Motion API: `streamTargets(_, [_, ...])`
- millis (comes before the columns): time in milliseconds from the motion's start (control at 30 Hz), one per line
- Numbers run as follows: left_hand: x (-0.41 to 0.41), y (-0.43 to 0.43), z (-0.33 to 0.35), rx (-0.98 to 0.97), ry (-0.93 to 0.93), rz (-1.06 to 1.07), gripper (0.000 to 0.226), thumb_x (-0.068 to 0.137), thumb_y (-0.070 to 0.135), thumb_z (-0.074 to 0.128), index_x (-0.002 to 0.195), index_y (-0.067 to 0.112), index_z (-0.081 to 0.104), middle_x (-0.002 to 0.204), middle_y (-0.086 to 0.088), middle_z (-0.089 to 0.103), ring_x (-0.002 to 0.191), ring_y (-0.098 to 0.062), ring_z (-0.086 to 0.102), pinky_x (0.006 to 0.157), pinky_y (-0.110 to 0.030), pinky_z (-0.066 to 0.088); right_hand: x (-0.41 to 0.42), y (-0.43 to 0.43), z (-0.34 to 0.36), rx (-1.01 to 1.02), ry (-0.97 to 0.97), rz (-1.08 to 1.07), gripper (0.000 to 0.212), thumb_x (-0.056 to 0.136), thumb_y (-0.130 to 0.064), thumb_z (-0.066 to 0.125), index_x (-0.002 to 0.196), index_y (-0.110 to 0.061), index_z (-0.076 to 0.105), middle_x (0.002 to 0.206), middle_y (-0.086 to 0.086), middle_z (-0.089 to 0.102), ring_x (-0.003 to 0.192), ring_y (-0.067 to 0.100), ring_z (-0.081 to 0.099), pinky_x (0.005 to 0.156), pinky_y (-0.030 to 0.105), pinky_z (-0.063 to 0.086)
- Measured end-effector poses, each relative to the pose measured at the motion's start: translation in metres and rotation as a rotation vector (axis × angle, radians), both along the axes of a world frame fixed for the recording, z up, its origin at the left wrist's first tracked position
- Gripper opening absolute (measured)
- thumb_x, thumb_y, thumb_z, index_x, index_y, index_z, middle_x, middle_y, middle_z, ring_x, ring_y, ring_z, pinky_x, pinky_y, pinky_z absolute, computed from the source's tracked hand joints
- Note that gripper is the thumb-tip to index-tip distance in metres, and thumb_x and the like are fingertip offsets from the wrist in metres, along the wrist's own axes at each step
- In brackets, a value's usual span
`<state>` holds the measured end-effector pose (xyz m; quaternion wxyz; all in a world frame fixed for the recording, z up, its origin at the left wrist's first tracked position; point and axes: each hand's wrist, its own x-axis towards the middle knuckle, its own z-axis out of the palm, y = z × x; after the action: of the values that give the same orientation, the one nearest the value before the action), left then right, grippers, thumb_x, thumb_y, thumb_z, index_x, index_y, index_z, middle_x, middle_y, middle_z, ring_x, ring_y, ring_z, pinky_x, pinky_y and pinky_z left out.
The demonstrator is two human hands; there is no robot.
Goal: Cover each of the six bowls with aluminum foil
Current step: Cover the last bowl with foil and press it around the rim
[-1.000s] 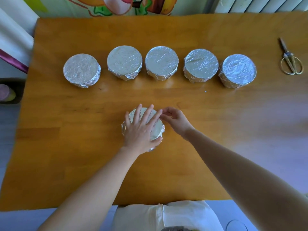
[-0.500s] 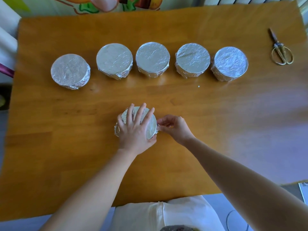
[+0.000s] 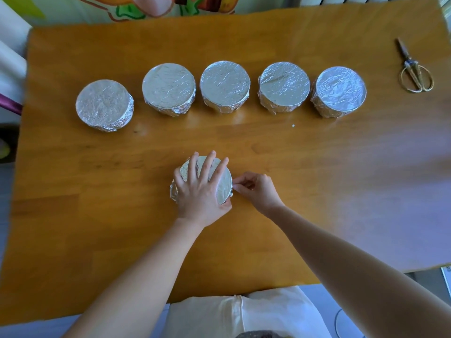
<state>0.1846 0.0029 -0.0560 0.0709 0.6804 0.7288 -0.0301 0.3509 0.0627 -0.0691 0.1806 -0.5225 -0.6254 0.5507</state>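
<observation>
6th bowl [image 3: 225, 182] sits centre-front on the table [image 3: 317, 181], well apart from the 5 wrapped bowls [image 3: 225, 84] in the back row. Left hand [image 3: 199, 191] lies flat on top of it, fingers straight and spread, thumb at the near rim, pinning it down. Right hand [image 3: 257, 189] is at the right rim, fingers curled with tips together, pinching the foil [image 3: 173, 192] edge there. My read: last bowl, top is sheeted, and the step in hand is crimping the skirt round the wall. To do it well I'd press down through the left palm so the bowl can't skid or spin on the wood, fold the edge down and in under the rim, and use short pinches round the rim rather than 1 big tuck. Go light, since thin foil likely tears at creases. Left side of the skirt looks crumpled in; near side is hidden under the left hand, can't tell. Scissors [image 3: 415, 71] far right, well clear, probably not needed.
</observation>
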Motion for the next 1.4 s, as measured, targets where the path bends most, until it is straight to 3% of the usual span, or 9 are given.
streamTargets(133, [0.000, 0.000, -0.001, 0.011, -0.004, -0.004, 0.096, 0.068, 0.061, 0.062, 0.154, 0.033, 0.028, 0.162, -0.001, 0.025, 0.147, -0.038, 0.023, 0.104, -0.063, 0.026, 0.004, -0.001, 0.003, 0.073, 0.063, -0.046, 0.020, 0.082, -0.008, 0.075, 0.097, -0.021, 0.069, 0.092, -0.004, 0.070, 0.073, 0.016, 0.061, 0.069, 0.019, 0.048])
streamTargets(433, [0.000, -0.001, -0.001, 0.023, 0.002, -0.004, 0.096, 0.068, 0.061, 0.062, 0.154, 0.033, 0.028, 0.162, -0.001, 0.025, 0.146, -0.038, 0.024, 0.104, -0.063, 0.027, 0.000, 0.003, -0.002, 0.032, 0.039, 0.010, 0.002, 0.087, -0.013, 0.072, 0.088, -0.014, 0.072, 0.088, -0.001, 0.072, 0.079, 0.015, 0.064, 0.072, 0.021, 0.050])
streamTargets(600, [0.001, -0.002, -0.001, 0.013, 0.010, 0.008, 0.097, 0.069, 0.062, 0.062, 0.154, 0.034, 0.025, 0.163, -0.001, 0.023, 0.148, -0.038, 0.021, 0.104, -0.063, 0.026, -0.002, 0.010, 0.007, -0.178, 0.071, 0.074, 0.007, 0.092, -0.011, 0.065, 0.091, -0.006, 0.069, 0.066, -0.012, 0.062, 0.057, 0.000, 0.053, 0.057, 0.011, 0.041])
streamTargets(700, [0.002, -0.001, -0.001, 0.011, 0.013, 0.016, 0.097, 0.070, 0.063, 0.061, 0.154, 0.035, 0.024, 0.163, -0.001, 0.023, 0.148, -0.037, 0.020, 0.105, -0.063, 0.026, -0.004, 0.015, 0.009, -0.362, 0.085, -0.007, 0.011, 0.092, -0.012, 0.066, 0.096, -0.003, 0.070, 0.061, -0.009, 0.059, 0.050, 0.001, 0.049, 0.048, 0.015, 0.037])
streamTargets(900, [0.003, 0.000, -0.001, 0.002, 0.019, 0.028, 0.097, 0.070, 0.063, 0.063, 0.155, 0.035, 0.023, 0.163, -0.001, 0.021, 0.148, -0.038, 0.019, 0.104, -0.063, 0.026, -0.011, 0.005, 0.004, -0.456, 0.167, -0.210, 0.007, 0.090, -0.009, 0.068, 0.094, -0.004, 0.070, 0.061, -0.001, 0.060, 0.047, 0.007, 0.048, 0.043, 0.017, 0.034])
streamTargets(1033, [0.006, 0.000, 0.000, -0.003, 0.015, 0.069, 0.097, 0.070, 0.062, 0.064, 0.154, 0.035, 0.023, 0.163, -0.001, 0.022, 0.148, -0.037, 0.018, 0.104, -0.063, 0.026, -0.016, -0.003, 0.002, -0.292, 0.070, -0.316, 0.011, 0.089, -0.003, 0.062, 0.097, -0.007, 0.069, 0.079, 0.004, 0.070, 0.057, 0.011, 0.058, 0.054, 0.023, 0.044])
streamTargets(1167, [0.018, 0.008, -0.001, 0.012, -0.024, 0.232, 0.102, 0.068, 0.066, 0.068, 0.154, 0.032, 0.025, 0.163, -0.003, 0.024, 0.148, -0.038, 0.019, 0.102, -0.062, 0.025, -0.007, -0.012, 0.011, 0.019, 0.033, -0.231, 0.021, 0.088, -0.003, 0.060, 0.099, -0.014, 0.074, 0.092, -0.007, 0.073, 0.077, 0.000, 0.062, 0.069, 0.012, 0.045])
streamTargets(1300, [0.025, 0.014, 0.002, -0.011, -0.086, 0.350, 0.112, 0.064, 0.075, 0.062, 0.156, 0.033, 0.016, 0.165, -0.005, 0.016, 0.150, -0.039, 0.012, 0.106, -0.066, 0.023, -0.009, -0.013, 0.014, 0.039, 0.071, -0.102, 0.027, 0.088, -0.004, 0.061, 0.109, -0.017, 0.073, 0.104, -0.010, 0.072, 0.090, 0.003, 0.064, 0.079, 0.020, 0.051])
streamTargets(1400, [0.022, 0.013, 0.008, -0.043, -0.191, 0.357, 0.124, 0.061, 0.073, 0.068, 0.158, 0.035, 0.000, 0.166, -0.008, -0.004, 0.152, -0.038, -0.003, 0.111, -0.071, 0.013, -0.012, -0.006, 0.013, 0.030, 0.071, -0.097, 0.029, 0.087, -0.004, 0.059, 0.108, -0.019, 0.072, 0.103, -0.011, 0.072, 0.094, 0.005, 0.065, 0.083, 0.028, 0.052])
